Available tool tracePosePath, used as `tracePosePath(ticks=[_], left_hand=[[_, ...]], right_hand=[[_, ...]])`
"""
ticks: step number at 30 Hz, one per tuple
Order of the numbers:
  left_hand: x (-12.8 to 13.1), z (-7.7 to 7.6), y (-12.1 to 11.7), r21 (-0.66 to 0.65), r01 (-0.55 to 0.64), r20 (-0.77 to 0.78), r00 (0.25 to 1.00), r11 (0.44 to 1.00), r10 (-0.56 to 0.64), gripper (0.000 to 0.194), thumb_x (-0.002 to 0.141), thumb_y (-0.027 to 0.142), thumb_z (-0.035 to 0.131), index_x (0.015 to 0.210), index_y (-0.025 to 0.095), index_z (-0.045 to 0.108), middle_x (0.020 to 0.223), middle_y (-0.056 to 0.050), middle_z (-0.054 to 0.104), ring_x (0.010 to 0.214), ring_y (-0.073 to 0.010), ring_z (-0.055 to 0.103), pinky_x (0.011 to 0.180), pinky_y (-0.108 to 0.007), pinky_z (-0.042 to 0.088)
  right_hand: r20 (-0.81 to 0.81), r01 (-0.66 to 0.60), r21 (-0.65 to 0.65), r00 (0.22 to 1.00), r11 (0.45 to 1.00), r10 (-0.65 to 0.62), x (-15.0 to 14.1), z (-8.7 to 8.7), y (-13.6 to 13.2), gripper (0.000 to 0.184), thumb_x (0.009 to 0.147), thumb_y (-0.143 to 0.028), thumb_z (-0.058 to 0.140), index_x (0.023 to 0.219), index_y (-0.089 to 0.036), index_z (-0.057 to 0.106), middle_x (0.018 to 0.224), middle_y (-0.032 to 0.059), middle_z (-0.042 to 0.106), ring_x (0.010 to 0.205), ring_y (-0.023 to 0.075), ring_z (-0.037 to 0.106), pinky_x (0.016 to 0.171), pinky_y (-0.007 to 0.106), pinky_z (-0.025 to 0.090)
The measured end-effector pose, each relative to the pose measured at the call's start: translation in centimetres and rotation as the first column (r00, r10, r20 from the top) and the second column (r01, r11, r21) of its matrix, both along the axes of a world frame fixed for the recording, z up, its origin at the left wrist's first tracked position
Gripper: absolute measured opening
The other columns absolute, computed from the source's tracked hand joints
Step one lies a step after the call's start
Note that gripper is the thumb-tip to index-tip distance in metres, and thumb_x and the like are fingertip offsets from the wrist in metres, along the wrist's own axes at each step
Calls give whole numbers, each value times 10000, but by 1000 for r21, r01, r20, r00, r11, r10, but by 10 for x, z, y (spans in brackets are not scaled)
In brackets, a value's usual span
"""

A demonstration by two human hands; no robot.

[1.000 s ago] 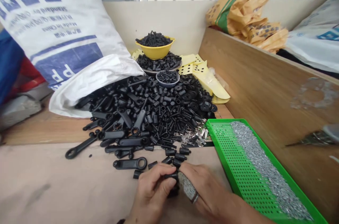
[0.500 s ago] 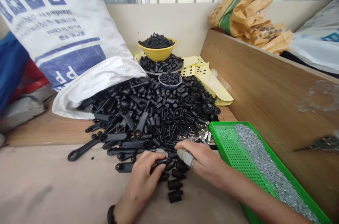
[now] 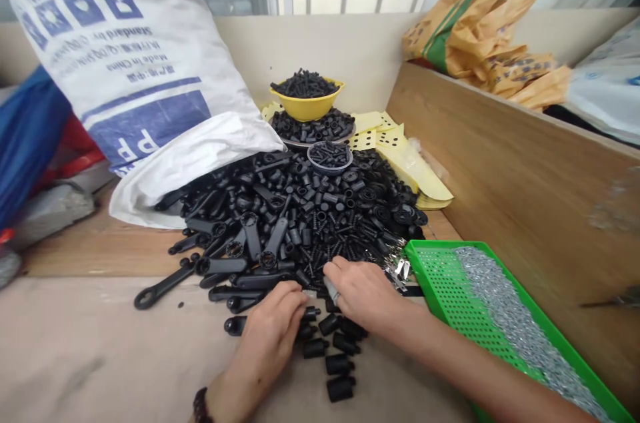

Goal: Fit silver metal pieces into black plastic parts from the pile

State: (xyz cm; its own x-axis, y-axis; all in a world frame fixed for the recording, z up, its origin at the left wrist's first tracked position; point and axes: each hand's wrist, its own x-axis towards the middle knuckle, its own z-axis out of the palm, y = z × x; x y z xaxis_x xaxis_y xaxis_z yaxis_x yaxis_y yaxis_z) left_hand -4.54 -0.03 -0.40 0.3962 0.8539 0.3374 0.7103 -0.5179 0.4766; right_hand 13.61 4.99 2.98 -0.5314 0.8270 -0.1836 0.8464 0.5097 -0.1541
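Several black cylinders (image 3: pixel 340 387) lie left of the green tray (image 3: pixel 450 303). Farther left of it, the left hand (image 3: pixel 270 326) has its fingers drawn in narrow; the right hand (image 3: pixel 363 296), nearer the tray, curls by something grey (image 3: pixel 330 289). What either grips cannot be told. The black pile (image 3: pixel 333 198) spreads left of the tray and farther back. Light fingertip pinches, palms off the loose cylinders, would probably stop them rolling trayward

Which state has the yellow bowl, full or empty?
Full: black parts fill the yellow bowl and heap above its rim.
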Motion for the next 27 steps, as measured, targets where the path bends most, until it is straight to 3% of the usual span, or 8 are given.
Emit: tracePosePath(ticks=[5, 8, 12, 14, 18, 22, 27], left_hand=[[-4, 4, 4, 18, 8, -299, 954, 1000, -3, 350, 793, -43, 372, 1001, 133, 591, 1015, -114, 636, 909, -244, 614, 753, -360, 556], [4, 12, 7, -47, -1, -480, 877, 999, -22, 384, 708, -104, 381, 916, 128, 605, 947, -112, 633, 849, -262, 596, 717, -391, 548], [9, 18, 13, -52, -37, -601, 799, 998, -2, 296, 741, -79, 406, 791, 132, 608, 824, -104, 631, 758, -277, 585, 654, -419, 533], [5, 17, 14, -48, -40, -527, 850, 998, 9, 223, 789, -21, 449, 829, 135, 604, 829, -97, 635, 774, -267, 590, 666, -399, 531], [-3, 17, 12, -76, 3, -149, 989, 997, -14, 147, 820, 83, 547, 945, 152, 585, 843, -54, 650, 779, -205, 604, 701, -312, 516], [5, 28, 3, -155, 57, 9, 998, 986, -57, 151, 820, 93, 563, 946, 163, 608, 827, -36, 651, 733, -178, 593, 663, -269, 485], [22, 35, -4, -264, 84, 180, 983, 961, -36, 141, 811, 118, 584, 929, 171, 640, 770, -14, 617, 662, -157, 562, 606, -242, 439]], right_hand=[[-50, 24, -18, 998, 1000, -24, 18, 4, -1, 296, 748, -11, 426, 950, -164, 579, 916, 62, 662, 798, 209, 625, 622, 270, 350], [-96, 7, -30, 995, 1000, -10, 25, 1, -8, 291, 764, -12, 426, 947, -182, 575, 897, 32, 658, 803, 187, 608, 640, 262, 336], [-236, -7, 1, 972, 1000, 7, 31, -3, -20, 284, 738, 14, 428, 900, -171, 568, 846, 32, 632, 766, 180, 583, 634, 265, 322], [-295, -12, 32, 955, 999, 21, 35, -3, -25, 295, 709, 29, 428, 879, -172, 561, 810, 25, 614, 726, 174, 565, 616, 264, 313], [-371, -40, 96, 926, 995, 73, 39, 0, -33, 338, 660, 46, 421, 879, -178, 549, 800, 21, 592, 695, 167, 545, 597, 261, 316], [-329, -77, 136, 937, 988, 119, 36, 1, -40, 370, 615, 54, 413, 870, -175, 552, 831, 48, 602, 727, 195, 559, 617, 275, 354], [-318, -129, 140, 933, 982, 168, 36, 3, -45, 309, 668, 33, 416, 852, -176, 550, 802, 49, 603, 709, 195, 562, 619, 280, 385]])
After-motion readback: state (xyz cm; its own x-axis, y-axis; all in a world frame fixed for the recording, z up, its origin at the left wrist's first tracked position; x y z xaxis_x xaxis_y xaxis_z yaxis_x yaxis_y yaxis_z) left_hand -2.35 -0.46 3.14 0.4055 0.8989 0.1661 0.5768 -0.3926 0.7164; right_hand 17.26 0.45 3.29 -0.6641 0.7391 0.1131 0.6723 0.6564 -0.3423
